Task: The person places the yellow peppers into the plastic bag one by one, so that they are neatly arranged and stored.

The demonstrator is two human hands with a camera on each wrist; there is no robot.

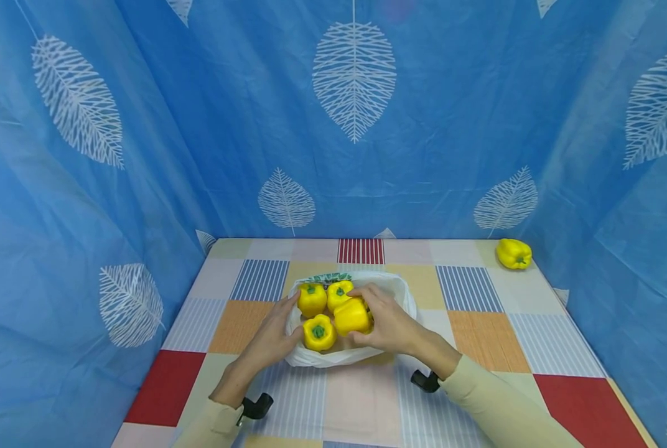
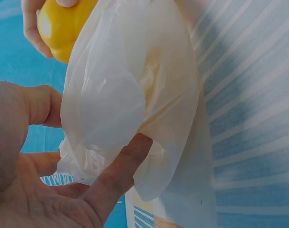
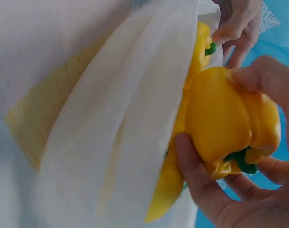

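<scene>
A white plastic bag (image 1: 333, 359) lies on the table with its mouth spread wide. Inside it sit several yellow bell peppers, one with its green stem upward (image 1: 319, 333). At the bag's left end, my left hand (image 1: 270, 333) grips the plastic; in the left wrist view one finger (image 2: 140, 142) presses its outer side, while others pass behind the edge. My right hand (image 1: 392, 320) holds another yellow bell pepper (image 3: 220, 114) over the bag's mouth, thumb and fingers on opposite sides. This pepper lies on its side, its stem toward my palm.
One more yellow bell pepper (image 1: 514, 254) rests at the table's far right corner. A patchwork-checked cloth (image 1: 361, 398) covers the table. Blue curtains with white leaf prints (image 1: 423, 124) hang behind and along both sides.
</scene>
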